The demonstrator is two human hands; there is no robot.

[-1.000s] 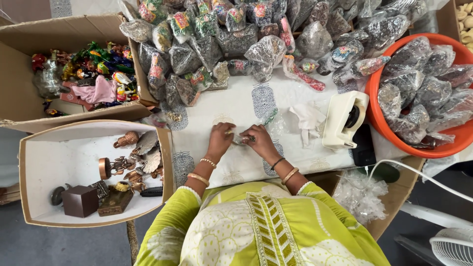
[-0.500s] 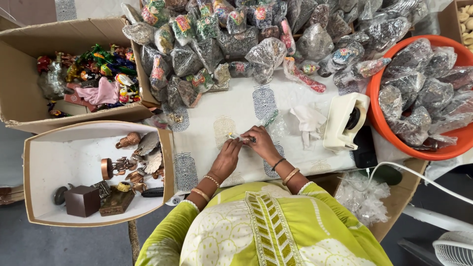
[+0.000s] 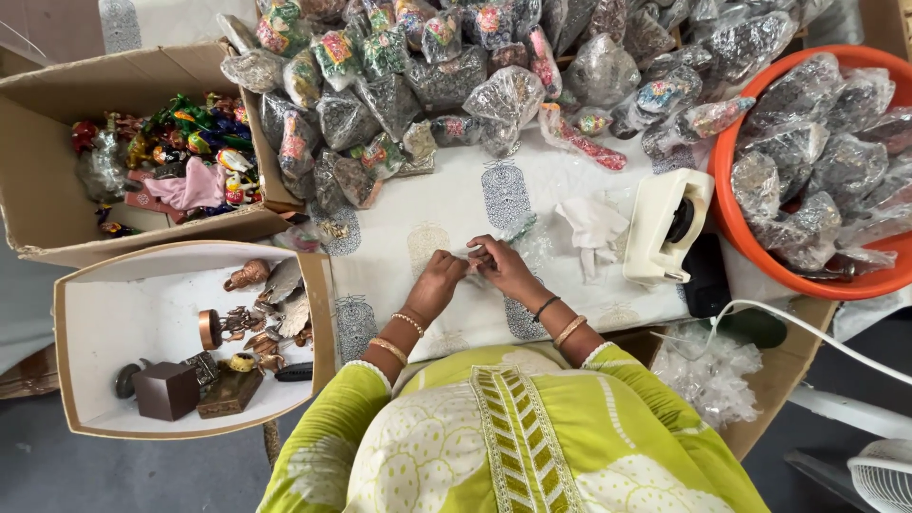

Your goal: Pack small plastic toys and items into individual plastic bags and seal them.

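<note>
White tablecloth (image 3: 427, 204): both hands (image 3: 473, 271) pinch a clear packet (image 3: 521, 242) between them.

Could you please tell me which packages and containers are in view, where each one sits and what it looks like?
Clear filled bags: heaped along the table's far side, dark and multicoloured contents.
Orange tub: right edge, round, holding more clear bags.
Brown cardboard box: far left, open, bright figurines inside.
White-lined box: near left, open, brown and copper trinkets.
Small clear bag: between left hand and right hand.
</note>
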